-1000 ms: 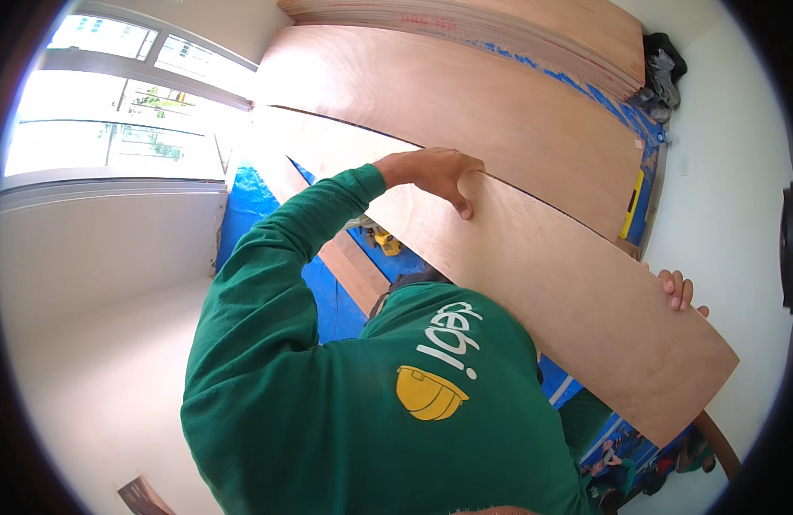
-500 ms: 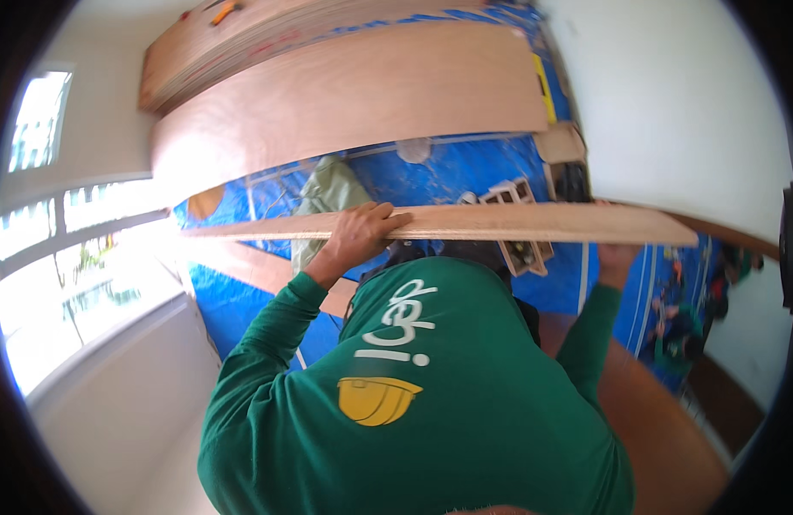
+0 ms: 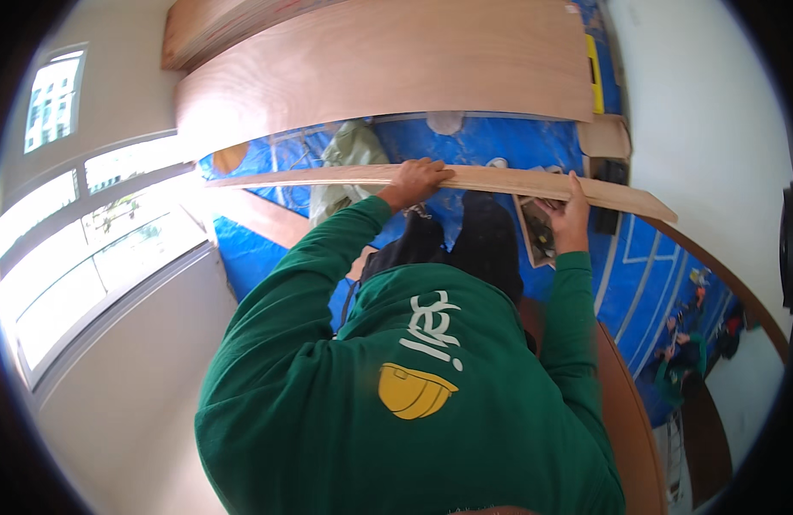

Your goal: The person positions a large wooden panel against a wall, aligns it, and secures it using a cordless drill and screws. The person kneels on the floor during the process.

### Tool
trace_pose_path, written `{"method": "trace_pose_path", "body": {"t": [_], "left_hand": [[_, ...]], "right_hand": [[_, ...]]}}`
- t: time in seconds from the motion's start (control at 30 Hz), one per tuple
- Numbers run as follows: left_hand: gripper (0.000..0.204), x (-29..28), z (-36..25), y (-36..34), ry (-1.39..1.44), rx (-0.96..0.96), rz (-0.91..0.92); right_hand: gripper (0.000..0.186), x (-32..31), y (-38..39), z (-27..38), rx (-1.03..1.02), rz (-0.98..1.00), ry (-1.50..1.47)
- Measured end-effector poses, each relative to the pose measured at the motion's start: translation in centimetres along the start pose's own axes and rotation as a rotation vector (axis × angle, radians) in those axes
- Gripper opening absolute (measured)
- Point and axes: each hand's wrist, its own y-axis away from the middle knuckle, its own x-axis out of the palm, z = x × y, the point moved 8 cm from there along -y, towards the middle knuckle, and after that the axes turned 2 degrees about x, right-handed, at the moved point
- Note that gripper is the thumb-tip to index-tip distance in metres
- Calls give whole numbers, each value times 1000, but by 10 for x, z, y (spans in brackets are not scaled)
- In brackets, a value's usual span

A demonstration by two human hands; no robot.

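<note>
A long, thin plywood panel [image 3: 508, 179] is held on edge across in front of me, its narrow edge facing up. My left hand [image 3: 416, 183] wraps over that edge near the panel's middle, fingers on the far side. Further right, my right hand [image 3: 571, 219] grips the panel from below, with the thumb up along it and the other fingers partly hidden. Beyond the panel, a pale green cloth or sack [image 3: 355, 148] lies on the floor. Behind my right hand is a wooden box of small items [image 3: 535, 233].
Blue sheeting [image 3: 491, 142] covers the floor. A wide plywood sheet [image 3: 388, 69] lies beyond, beside a stack of sheets [image 3: 208, 34]. Windows [image 3: 113, 249] are at left, a white wall [image 3: 697, 112] at right. A brown panel [image 3: 624, 412] stands by my right side.
The panel has shifted away from my body, its right end now tilting nearer. My right hand has come left along it, from the far right end. My left hand keeps its hold.
</note>
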Motion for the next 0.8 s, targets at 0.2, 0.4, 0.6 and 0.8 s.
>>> {"method": "trace_pose_path", "body": {"t": [0.2,0.4,0.6,0.8], "left_hand": [[42,9,32,-40,-49,-214,-51],[37,7,78,14,153,-608,-370],[35,158,217,198,359,-1008,-104],[57,284,442,382,-65,-1380,-543]], "right_hand": [[41,-10,-101,7,59,43,-36],[42,41,-200,46,-29,180,-7],[42,41,-295,60,-123,174,122],[36,-8,-385,99,-252,21,267]]}}
